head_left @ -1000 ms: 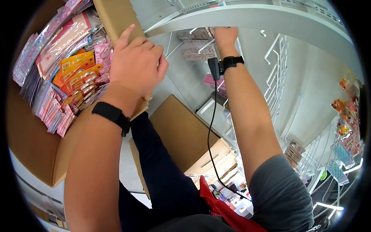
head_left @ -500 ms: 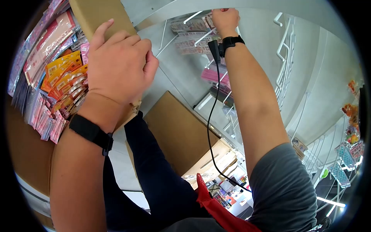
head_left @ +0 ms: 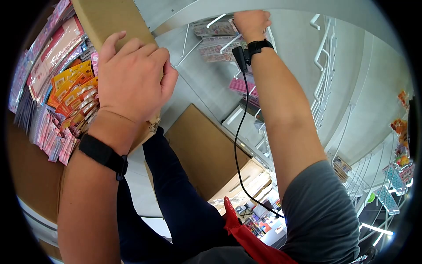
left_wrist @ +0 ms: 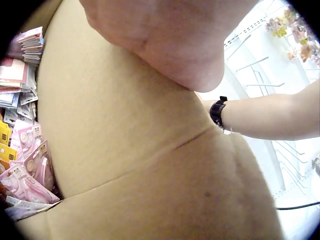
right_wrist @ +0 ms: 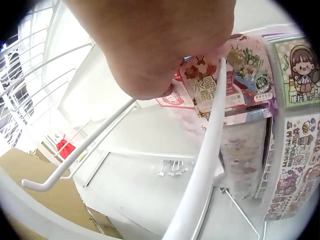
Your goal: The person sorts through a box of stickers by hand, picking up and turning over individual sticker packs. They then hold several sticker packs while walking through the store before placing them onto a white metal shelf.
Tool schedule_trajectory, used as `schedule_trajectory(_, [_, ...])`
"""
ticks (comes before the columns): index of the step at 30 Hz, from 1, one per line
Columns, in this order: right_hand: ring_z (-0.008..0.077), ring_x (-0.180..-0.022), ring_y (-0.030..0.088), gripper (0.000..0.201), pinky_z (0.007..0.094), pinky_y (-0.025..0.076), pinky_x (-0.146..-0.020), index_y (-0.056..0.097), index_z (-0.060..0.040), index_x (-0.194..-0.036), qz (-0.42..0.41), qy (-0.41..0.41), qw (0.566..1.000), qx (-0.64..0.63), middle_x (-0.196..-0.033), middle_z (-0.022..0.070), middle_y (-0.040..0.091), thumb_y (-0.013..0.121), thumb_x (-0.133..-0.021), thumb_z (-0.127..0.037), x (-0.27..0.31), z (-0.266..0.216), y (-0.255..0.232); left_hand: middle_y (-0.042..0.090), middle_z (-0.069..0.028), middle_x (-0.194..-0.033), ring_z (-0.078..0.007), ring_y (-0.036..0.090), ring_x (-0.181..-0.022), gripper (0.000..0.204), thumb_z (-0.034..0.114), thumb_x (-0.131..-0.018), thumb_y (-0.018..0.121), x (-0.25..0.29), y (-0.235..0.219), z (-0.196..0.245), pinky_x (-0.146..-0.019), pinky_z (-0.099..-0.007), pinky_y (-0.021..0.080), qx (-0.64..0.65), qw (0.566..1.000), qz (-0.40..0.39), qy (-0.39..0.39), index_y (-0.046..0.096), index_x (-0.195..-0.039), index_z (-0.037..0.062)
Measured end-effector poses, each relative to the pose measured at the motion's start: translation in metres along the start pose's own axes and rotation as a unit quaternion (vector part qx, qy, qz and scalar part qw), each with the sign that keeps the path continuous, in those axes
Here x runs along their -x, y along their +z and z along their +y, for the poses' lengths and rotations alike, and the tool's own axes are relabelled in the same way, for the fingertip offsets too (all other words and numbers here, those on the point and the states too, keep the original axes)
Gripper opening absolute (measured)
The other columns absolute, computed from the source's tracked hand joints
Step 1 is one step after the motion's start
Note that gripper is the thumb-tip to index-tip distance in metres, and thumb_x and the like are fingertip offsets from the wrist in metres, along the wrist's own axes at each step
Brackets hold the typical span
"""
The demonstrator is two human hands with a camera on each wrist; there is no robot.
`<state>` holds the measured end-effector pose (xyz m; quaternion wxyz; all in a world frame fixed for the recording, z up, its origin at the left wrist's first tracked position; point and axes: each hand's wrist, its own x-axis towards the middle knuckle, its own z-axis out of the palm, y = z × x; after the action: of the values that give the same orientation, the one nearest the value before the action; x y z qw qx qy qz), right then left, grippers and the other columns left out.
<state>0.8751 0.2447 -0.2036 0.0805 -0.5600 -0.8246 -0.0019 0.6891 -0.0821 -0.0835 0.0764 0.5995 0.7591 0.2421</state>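
Note:
My left hand [head_left: 134,79] lies over the flap of a cardboard box [head_left: 116,22], its fingers loosely bent and holding nothing. In the left wrist view the heel of that hand [left_wrist: 170,40] overlaps the brown cardboard [left_wrist: 115,115]. My right hand [head_left: 252,24] is stretched out to the white display hooks, its fingers curled. The right wrist view has this hand [right_wrist: 155,45] gripping the upper part of a pink printed packet [right_wrist: 200,82] beside a white hook [right_wrist: 207,127]. Its fingertips are mostly hidden.
Inside the box are pink packets [head_left: 55,138] and orange packs [head_left: 72,81]. Sticker sheets [right_wrist: 292,165] hang beside the right hand. More white hooks [head_left: 318,61] line the rack at right. Another cardboard box [head_left: 200,149] stands below. A black cable [head_left: 237,163] hangs from the right wrist.
The view has shifted, so the box and left hand appear further left than a second ago. My right hand has turned and moved slightly left at the hooks. The left hand stays over the flap.

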Motion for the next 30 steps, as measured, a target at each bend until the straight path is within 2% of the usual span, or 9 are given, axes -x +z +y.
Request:
schedule_trajectory(4, [0.0399,-0.125,0.055,0.034,0.0549,0.034,-0.108,0.073,-0.0109,-0.111,-0.006,-0.008,1.000,-0.023,-0.113,0.0172,0.074,0.069,-0.090,-0.036,0.011,-0.005,-0.006,0.068,-0.0022,-0.080,-0.0227,0.065,-0.087,0.013,0.020,-0.088,0.065,-0.001,-0.002,0.000,-0.110,-0.0455,0.041,0.008,1.000,-0.007,0.003,0.067,-0.078,0.0117])
schedule_trajectory(7, [0.0383,-0.122,0.056,0.029,0.0554,0.033,-0.106,0.074,-0.0105,-0.107,0.039,-0.059,0.998,-0.003,-0.109,0.0166,0.074,0.069,-0.090,-0.033,0.024,-0.006,-0.001,0.068,-0.0020,-0.080,-0.0226,0.065,-0.088,0.014,0.020,-0.088,0.065,0.000,-0.002,0.000,-0.110,-0.0454,0.041,0.009,1.000,-0.006,0.002,0.067,-0.078,0.0119])
schedule_trajectory(13, [0.0369,-0.113,0.058,0.022,0.0559,0.034,-0.100,0.074,-0.0082,-0.102,-0.033,-0.122,0.992,-0.028,-0.096,0.0108,0.075,0.069,-0.090,-0.027,0.066,-0.042,-0.046,0.069,-0.0017,-0.080,-0.0224,0.065,-0.089,0.014,0.021,-0.089,0.065,0.001,-0.002,-0.001,-0.110,-0.0448,0.041,0.012,1.000,-0.010,0.000,0.067,-0.078,0.0125])
schedule_trajectory(16, [0.0338,-0.106,0.062,0.022,0.0540,0.034,-0.100,0.074,-0.0078,-0.102,-0.092,-0.107,0.987,-0.080,-0.092,0.0087,0.075,0.069,-0.090,-0.026,0.089,-0.057,-0.063,0.068,-0.0014,-0.079,-0.0224,0.065,-0.089,0.016,0.022,-0.089,0.065,0.002,-0.002,-0.001,-0.109,-0.0445,0.041,0.011,1.000,-0.012,-0.002,0.067,-0.076,0.0129])
schedule_trajectory(19, [0.0348,-0.097,0.068,0.024,0.0526,0.044,-0.094,0.073,-0.0053,-0.104,-0.143,-0.095,0.981,-0.090,-0.095,0.0121,0.076,0.070,-0.091,-0.025,0.114,-0.078,-0.088,0.068,-0.0006,-0.078,-0.0223,0.065,-0.090,0.016,0.023,-0.090,0.064,0.002,-0.001,-0.002,-0.107,-0.0439,0.041,0.001,1.000,-0.019,-0.004,0.067,-0.078,0.0132])
schedule_trajectory(22, [0.0396,-0.093,0.072,0.024,0.0504,0.053,-0.084,0.070,-0.0029,-0.107,-0.172,0.000,0.962,-0.213,-0.099,0.0172,0.075,0.069,-0.092,-0.022,0.122,-0.081,-0.092,0.070,-0.0013,-0.090,-0.0227,0.064,-0.093,0.012,0.025,-0.090,0.064,0.002,-0.003,-0.002,-0.106,-0.0430,0.040,-0.018,0.998,-0.054,-0.007,0.068,-0.091,0.0141])
schedule_trajectory(25, [0.0449,-0.093,0.071,0.023,0.0492,0.056,-0.079,0.067,-0.0016,-0.111,-0.140,-0.055,0.965,-0.216,-0.101,0.0218,0.074,0.068,-0.094,-0.017,0.135,-0.090,-0.115,0.069,-0.0039,-0.113,-0.0223,0.064,-0.106,0.028,0.027,-0.089,0.065,-0.001,-0.011,-0.001,-0.106,-0.0420,0.040,-0.016,0.997,-0.069,-0.018,0.065,-0.115,0.0154])
schedule_trajectory(28, [0.0460,-0.093,0.069,0.020,0.0506,0.055,-0.081,0.065,-0.0038,-0.114,-0.131,-0.114,0.966,-0.191,-0.103,0.0228,0.072,0.065,-0.097,-0.014,0.161,-0.095,-0.145,0.062,-0.0115,-0.133,-0.0285,0.060,-0.122,0.057,0.026,-0.087,0.069,0.003,-0.014,-0.008,-0.108,-0.0454,0.040,0.010,0.998,-0.068,-0.006,0.056,-0.141,0.0141])
schedule_trajectory(30, [0.0461,-0.092,0.068,0.017,0.0509,0.055,-0.079,0.064,-0.0052,-0.114,-0.139,-0.156,0.964,-0.165,-0.103,0.0219,0.070,0.064,-0.098,-0.011,0.181,-0.103,-0.185,0.059,-0.0163,-0.137,-0.0347,0.056,-0.129,0.070,0.025,-0.085,0.072,0.012,-0.022,-0.007,-0.111,-0.0484,0.040,0.056,0.997,-0.052,-0.018,0.049,-0.150,0.0117])
